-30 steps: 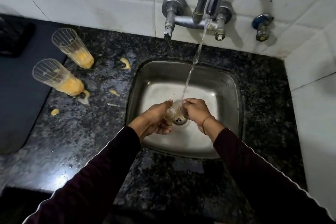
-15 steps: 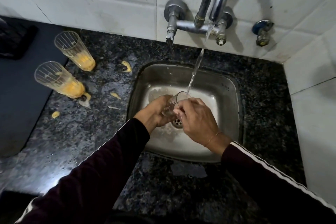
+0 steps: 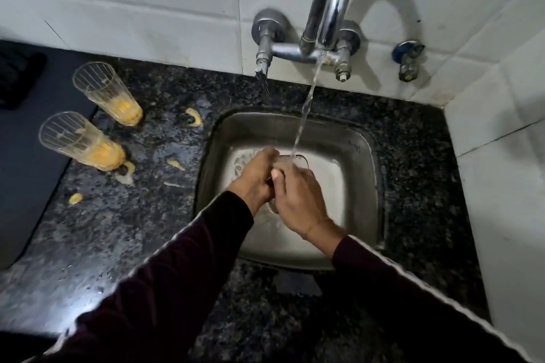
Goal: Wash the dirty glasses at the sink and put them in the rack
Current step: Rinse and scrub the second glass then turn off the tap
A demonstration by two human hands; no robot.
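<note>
We're gripping the glass (image 3: 290, 163) between left hand (image 3: 256, 177) and right hand (image 3: 296, 195), mouth tipping up toward the stream; two dirty glasses (image 3: 88, 143) are sitting left, nearer our left hand.

— What is the person wearing on the arms?
— Long dark maroon sleeves, the left sleeve (image 3: 165, 283) and the right sleeve (image 3: 413, 289), each ending at the wrist behind the fingers.
— Any markings?
— A thin white piping stripe is running along each sleeve's outer edge.
</note>
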